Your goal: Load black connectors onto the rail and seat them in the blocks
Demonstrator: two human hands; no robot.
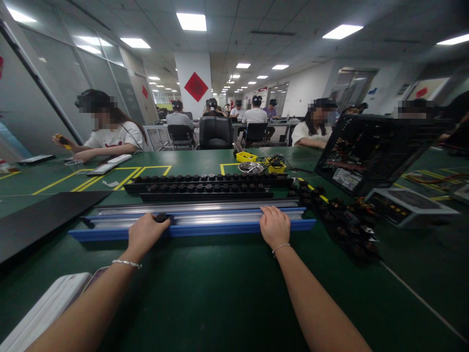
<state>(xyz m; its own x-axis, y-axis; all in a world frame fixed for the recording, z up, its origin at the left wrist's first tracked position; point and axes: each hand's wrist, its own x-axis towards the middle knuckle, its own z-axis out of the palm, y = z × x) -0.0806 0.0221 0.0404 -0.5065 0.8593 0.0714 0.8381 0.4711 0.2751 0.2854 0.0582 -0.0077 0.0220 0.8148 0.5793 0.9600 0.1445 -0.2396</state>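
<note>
In the head view, the blue rail [216,229] lies crosswise in front of you; your left hand [146,233] pinches a black roller [160,217] at the rail's left part; your right hand [274,226] rests on its right part, fingers bent, though I cannot tell whether they grip; beyond the blue rail, two dark rails [205,196] bear long rows of similar pieces and look finished; the blue rail's silver channel is bare between your hands, so most seems left; loose pieces [346,230] lie heaped to its right.
</note>
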